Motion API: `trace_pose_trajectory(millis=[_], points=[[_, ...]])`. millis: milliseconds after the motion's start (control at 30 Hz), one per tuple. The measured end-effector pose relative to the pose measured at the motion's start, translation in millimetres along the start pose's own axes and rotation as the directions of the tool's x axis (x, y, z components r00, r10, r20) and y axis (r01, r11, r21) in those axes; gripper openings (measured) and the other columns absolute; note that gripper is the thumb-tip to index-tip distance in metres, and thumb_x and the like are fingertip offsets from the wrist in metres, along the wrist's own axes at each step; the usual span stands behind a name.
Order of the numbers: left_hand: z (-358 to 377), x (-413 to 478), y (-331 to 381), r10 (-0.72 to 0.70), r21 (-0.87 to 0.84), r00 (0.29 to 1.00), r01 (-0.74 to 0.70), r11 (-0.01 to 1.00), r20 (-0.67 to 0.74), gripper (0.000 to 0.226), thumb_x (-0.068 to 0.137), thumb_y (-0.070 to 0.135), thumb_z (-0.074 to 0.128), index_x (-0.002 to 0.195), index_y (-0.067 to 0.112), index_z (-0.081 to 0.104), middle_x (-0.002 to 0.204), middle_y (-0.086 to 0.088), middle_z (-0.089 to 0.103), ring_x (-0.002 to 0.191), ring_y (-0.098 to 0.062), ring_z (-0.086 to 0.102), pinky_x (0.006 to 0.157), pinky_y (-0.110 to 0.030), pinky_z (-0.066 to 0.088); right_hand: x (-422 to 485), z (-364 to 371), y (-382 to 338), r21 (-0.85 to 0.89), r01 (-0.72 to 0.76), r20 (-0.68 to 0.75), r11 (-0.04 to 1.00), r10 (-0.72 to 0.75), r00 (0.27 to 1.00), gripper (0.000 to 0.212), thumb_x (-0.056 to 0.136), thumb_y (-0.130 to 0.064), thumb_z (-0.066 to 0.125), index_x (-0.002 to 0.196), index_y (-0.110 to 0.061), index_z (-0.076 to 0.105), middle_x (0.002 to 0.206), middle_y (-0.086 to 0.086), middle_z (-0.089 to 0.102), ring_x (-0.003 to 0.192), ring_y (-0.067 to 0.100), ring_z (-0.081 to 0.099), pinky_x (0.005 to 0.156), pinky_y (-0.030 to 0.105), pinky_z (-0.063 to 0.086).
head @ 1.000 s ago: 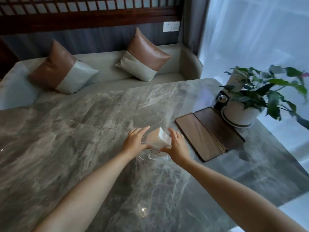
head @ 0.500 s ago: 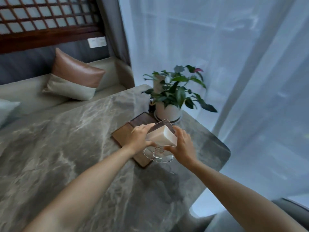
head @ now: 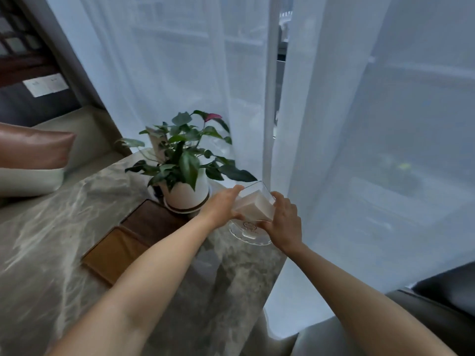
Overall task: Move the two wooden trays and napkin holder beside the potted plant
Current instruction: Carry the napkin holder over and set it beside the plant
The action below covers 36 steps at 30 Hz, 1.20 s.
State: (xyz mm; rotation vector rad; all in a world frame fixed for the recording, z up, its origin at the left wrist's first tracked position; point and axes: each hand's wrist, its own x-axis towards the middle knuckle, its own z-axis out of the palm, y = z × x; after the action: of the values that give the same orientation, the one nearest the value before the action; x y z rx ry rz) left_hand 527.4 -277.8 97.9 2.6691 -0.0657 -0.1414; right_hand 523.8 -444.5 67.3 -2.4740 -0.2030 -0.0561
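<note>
Though seemingly upright, napkin holder between both clasping hands, beside potted plant.

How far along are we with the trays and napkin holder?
Both wooden trays already lie side by side next to the potted plant. The napkin holder is gripped between the left hand and right hand, at the table edge by the pot. What's left: let go, once its base rests on the table.

Bare marble table at left; potted plant and curtain crowding the corner.
</note>
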Motion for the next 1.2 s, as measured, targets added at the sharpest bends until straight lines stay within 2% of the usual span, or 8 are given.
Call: trace_pose_trajectory(millis=[267,467,900,1033,1200], points=[[21.9,43.3,16.5,0.061,0.000,0.994,-0.061,0.998,0.095,0.077,0.073,0.024,0.075,0.136,0.019,0.031,0.139,-0.009,0.049,0.122,-0.029,0.049,0.098,-0.040,0.042,19.1,-3.2,30.5,-0.030,-0.109,-0.007,0.994,0.109,0.994,0.078,0.071,-0.038,0.073,0.135,-0.019,0.032,0.127,0.008,0.050,0.113,0.029,0.046,0.082,0.040,0.048],[36.5,58.4,18.8,0.069,0.041,0.986,-0.076,0.996,0.151,0.078,0.073,0.024,0.075,0.137,0.019,0.030,0.137,-0.010,0.050,0.119,-0.029,0.051,0.095,-0.040,0.044,20.4,1.1,41.6,-0.051,-0.166,0.002,0.985,0.166,0.986,0.076,0.074,-0.037,0.070,0.136,-0.018,0.031,0.128,0.008,0.049,0.113,0.028,0.046,0.083,0.041,0.049],[39.9,65.3,21.6,0.071,0.117,0.989,-0.086,0.989,0.131,0.076,0.075,0.026,0.073,0.138,0.023,0.030,0.136,-0.011,0.051,0.118,-0.031,0.051,0.093,-0.041,0.044,21.4,5.1,42.8,-0.087,-0.214,0.020,0.973,0.217,0.976,0.078,0.077,-0.038,0.069,0.138,-0.017,0.027,0.131,0.008,0.047,0.115,0.029,0.044,0.084,0.041,0.047],[39.4,60.8,22.1,0.091,0.224,0.990,-0.114,0.968,0.109,0.078,0.079,0.032,0.068,0.143,0.024,0.023,0.144,-0.008,0.042,0.132,-0.027,0.038,0.102,-0.044,0.038,17.8,6.0,40.0,-0.110,-0.210,0.004,0.971,0.212,0.977,0.080,0.078,-0.038,0.068,0.141,-0.016,0.025,0.135,0.010,0.042,0.118,0.030,0.043,0.087,0.041,0.046],[30.2,41.8,16.6,0.086,0.333,0.993,-0.106,0.937,0.076,0.074,0.087,0.042,0.054,0.146,0.024,0.013,0.155,-0.011,0.022,0.142,-0.027,0.022,0.111,-0.044,0.029,9.8,-0.8,34.5,-0.154,-0.168,0.013,0.974,0.172,0.985,0.089,0.078,-0.048,0.065,0.145,-0.013,0.019,0.149,0.013,0.026,0.130,0.031,0.036,0.098,0.040,0.041]])
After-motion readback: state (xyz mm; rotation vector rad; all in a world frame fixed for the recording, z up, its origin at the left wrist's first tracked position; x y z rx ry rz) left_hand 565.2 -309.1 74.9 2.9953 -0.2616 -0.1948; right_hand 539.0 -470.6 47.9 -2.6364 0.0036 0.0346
